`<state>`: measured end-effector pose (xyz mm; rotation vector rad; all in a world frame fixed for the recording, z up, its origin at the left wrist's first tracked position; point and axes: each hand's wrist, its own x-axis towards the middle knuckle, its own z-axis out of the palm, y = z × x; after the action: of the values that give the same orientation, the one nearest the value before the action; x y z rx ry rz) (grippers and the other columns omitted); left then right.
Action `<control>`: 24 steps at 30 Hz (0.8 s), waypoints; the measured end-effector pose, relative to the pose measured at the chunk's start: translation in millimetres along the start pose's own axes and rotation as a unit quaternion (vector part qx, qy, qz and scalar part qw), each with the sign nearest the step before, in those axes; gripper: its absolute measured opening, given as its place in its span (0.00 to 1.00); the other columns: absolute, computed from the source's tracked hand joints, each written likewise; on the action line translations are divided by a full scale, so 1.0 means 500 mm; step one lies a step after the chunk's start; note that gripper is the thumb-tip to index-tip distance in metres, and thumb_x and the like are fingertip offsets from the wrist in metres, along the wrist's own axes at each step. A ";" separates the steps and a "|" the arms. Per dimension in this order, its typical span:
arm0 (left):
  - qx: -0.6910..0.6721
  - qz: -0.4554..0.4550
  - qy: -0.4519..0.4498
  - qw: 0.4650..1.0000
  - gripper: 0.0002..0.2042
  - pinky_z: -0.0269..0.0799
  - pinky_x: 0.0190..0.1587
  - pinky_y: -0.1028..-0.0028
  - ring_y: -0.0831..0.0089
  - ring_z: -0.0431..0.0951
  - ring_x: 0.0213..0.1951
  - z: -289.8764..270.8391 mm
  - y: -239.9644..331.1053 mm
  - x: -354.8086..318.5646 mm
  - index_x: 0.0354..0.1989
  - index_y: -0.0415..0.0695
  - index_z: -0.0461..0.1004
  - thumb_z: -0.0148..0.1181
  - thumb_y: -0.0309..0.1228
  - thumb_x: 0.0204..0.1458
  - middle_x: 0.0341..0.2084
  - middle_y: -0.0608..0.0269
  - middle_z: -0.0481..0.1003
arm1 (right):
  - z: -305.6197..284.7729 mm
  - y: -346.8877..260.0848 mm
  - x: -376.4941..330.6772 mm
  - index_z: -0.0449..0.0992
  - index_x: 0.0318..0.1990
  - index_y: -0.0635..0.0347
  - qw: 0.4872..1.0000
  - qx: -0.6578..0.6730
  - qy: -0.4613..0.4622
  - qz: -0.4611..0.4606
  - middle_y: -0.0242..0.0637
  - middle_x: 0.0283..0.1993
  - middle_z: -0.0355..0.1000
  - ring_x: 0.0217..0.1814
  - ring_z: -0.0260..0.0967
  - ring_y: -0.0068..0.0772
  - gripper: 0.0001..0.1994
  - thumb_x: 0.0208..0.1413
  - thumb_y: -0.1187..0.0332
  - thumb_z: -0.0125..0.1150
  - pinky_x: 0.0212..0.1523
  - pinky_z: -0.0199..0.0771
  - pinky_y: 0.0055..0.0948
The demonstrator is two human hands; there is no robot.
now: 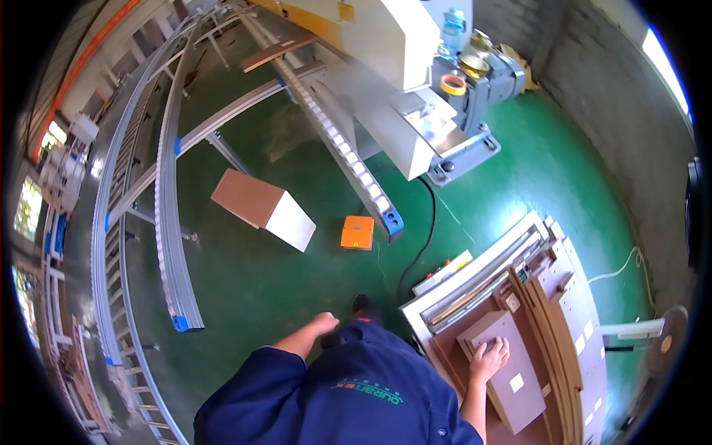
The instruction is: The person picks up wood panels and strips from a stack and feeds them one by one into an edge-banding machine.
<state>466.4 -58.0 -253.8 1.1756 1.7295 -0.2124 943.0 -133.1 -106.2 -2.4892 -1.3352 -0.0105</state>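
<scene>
My right hand rests on a brown board with a small white label, its fingers a little apart and bent over the top face. This board lies on a stack of brown panels at the lower right. My left hand hangs in front of my body, away from the panels, its fingers curled in with nothing seen in them. Farther forward on the green floor are a brown box-like piece with a white side and an orange box.
Two roller conveyor rails run forward on the left and centre. A large white machine with a motor stands ahead. A black cable crosses the floor. A grey wall bounds the right.
</scene>
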 end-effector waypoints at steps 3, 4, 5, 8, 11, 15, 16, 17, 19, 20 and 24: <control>-0.025 0.075 0.002 0.997 0.18 0.73 0.42 0.60 0.54 0.80 0.38 0.031 0.008 0.060 0.34 0.39 0.80 0.55 0.43 0.50 0.36 0.48 0.79 | 0.011 0.008 -0.004 0.69 0.52 0.59 1.000 -0.013 0.028 0.000 0.45 0.59 0.62 0.62 0.56 0.51 0.19 0.52 0.65 0.57 0.64 0.52 0.45; -0.032 0.118 -0.004 0.993 0.18 0.73 0.42 0.60 0.53 0.80 0.37 0.037 0.017 0.091 0.36 0.40 0.79 0.56 0.44 0.50 0.36 0.49 0.79 | 0.011 0.011 -0.004 0.69 0.52 0.59 0.999 -0.017 0.035 -0.002 0.45 0.59 0.62 0.62 0.56 0.51 0.19 0.52 0.65 0.57 0.64 0.52 0.45; -0.041 0.155 -0.004 0.987 0.18 0.73 0.42 0.59 0.53 0.80 0.36 0.027 0.022 0.097 0.38 0.41 0.79 0.57 0.45 0.51 0.36 0.50 0.80 | 0.008 0.003 -0.003 0.69 0.51 0.59 1.000 -0.012 0.025 0.008 0.44 0.59 0.63 0.62 0.57 0.50 0.19 0.51 0.66 0.57 0.63 0.53 0.45; -0.083 0.105 0.006 0.991 0.20 0.74 0.41 0.61 0.57 0.80 0.33 -0.026 0.049 0.111 0.42 0.41 0.76 0.55 0.46 0.55 0.35 0.53 0.79 | 0.004 -0.010 0.004 0.69 0.50 0.59 1.000 -0.005 0.018 0.012 0.44 0.57 0.64 0.60 0.58 0.51 0.18 0.50 0.68 0.57 0.62 0.55 0.45; -0.196 0.063 0.002 0.979 0.21 0.74 0.37 0.65 0.65 0.79 0.30 -0.134 0.052 0.156 0.41 0.39 0.75 0.51 0.48 0.58 0.33 0.55 0.79 | 0.009 0.000 0.006 0.70 0.48 0.61 1.000 0.014 0.011 0.022 0.45 0.57 0.64 0.60 0.58 0.51 0.17 0.48 0.71 0.58 0.62 0.55 0.45; -0.327 0.009 0.045 0.944 0.26 0.72 0.29 0.68 0.67 0.78 0.29 -0.337 0.024 0.238 0.51 0.42 0.67 0.45 0.54 0.60 0.37 0.55 0.78 | 0.022 0.005 -0.002 0.70 0.50 0.64 0.999 0.024 0.006 0.028 0.50 0.59 0.62 0.62 0.56 0.55 0.18 0.50 0.70 0.56 0.63 0.54 0.48; -0.359 -0.001 0.080 0.930 0.26 0.73 0.29 0.67 0.67 0.78 0.29 -0.388 0.024 0.262 0.53 0.43 0.65 0.44 0.54 0.60 0.38 0.54 0.77 | 0.029 0.006 -0.013 0.69 0.50 0.65 0.999 0.015 0.027 0.042 0.51 0.60 0.62 0.63 0.55 0.55 0.18 0.50 0.70 0.56 0.64 0.53 0.48; -0.410 -0.001 0.110 0.905 0.25 0.73 0.29 0.66 0.67 0.78 0.30 -0.443 0.005 0.281 0.53 0.44 0.65 0.43 0.54 0.61 0.37 0.54 0.76 | 0.037 0.000 -0.017 0.69 0.50 0.65 0.998 0.011 0.045 0.050 0.52 0.60 0.61 0.64 0.55 0.56 0.19 0.51 0.70 0.56 0.64 0.52 0.48; -0.478 -0.001 0.160 0.864 0.26 0.73 0.28 0.66 0.65 0.78 0.30 -0.556 0.009 0.304 0.52 0.42 0.63 0.41 0.54 0.61 0.37 0.54 0.76 | 0.040 -0.023 -0.037 0.70 0.49 0.63 0.994 -0.003 0.096 0.049 0.49 0.56 0.65 0.61 0.57 0.53 0.17 0.49 0.71 0.58 0.63 0.55 0.45; -0.494 0.023 0.179 0.851 0.27 0.73 0.29 0.64 0.63 0.79 0.33 -0.615 0.004 0.333 0.53 0.42 0.62 0.40 0.55 0.61 0.39 0.53 0.76 | 0.041 -0.025 -0.055 0.70 0.48 0.63 0.993 -0.011 0.084 0.088 0.49 0.56 0.64 0.61 0.58 0.52 0.17 0.49 0.72 0.58 0.62 0.55 0.45; -0.547 0.057 0.221 0.805 0.38 0.73 0.48 0.58 0.55 0.77 0.48 -0.815 0.060 0.331 0.62 0.38 0.56 0.38 0.62 0.59 0.51 0.47 0.72 | 0.025 -0.053 -0.104 0.72 0.40 0.66 0.981 -0.091 0.142 0.091 0.51 0.44 0.69 0.50 0.65 0.51 0.14 0.46 0.68 0.59 0.54 0.63 0.46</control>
<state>229.4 305.3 -174.5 0.4317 1.6959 1.0973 890.0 -158.2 -118.9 -2.6274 -1.0276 -0.4473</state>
